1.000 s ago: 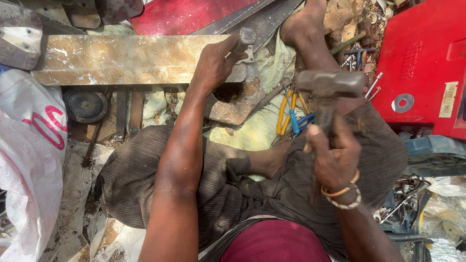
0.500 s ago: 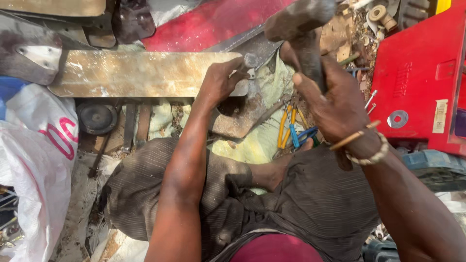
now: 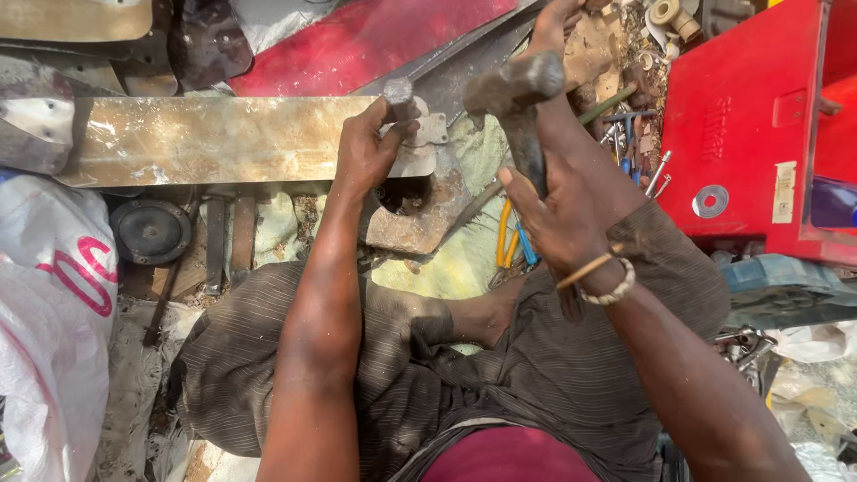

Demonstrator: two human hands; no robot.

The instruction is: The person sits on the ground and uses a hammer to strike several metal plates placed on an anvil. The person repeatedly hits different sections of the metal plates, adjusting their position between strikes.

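My left hand (image 3: 368, 148) grips a short dark metal punch (image 3: 399, 96), held upright against the end of a long tarnished metal sheet (image 3: 214, 139). My right hand (image 3: 571, 207) is wrapped around the handle of a hammer; the hammer's dark head (image 3: 511, 84) hangs just right of the punch and above the sheet. Beads and a thin band circle my right wrist. I sit on the ground in striped dark trousers (image 3: 571, 366), with one bare foot (image 3: 555, 20) reaching past the hammer.
A red metal panel (image 3: 357, 40) lies behind the sheet and a red machine housing (image 3: 759, 125) stands at the right. Yellow and blue handled pliers (image 3: 511, 243), bolts and a washer (image 3: 709, 201) lie nearby. A white sack (image 3: 49, 303) fills the left side.
The hammer rose from near my lap up over the work and now comes down toward the punch. My left hand stays on the punch at the sheet's end.
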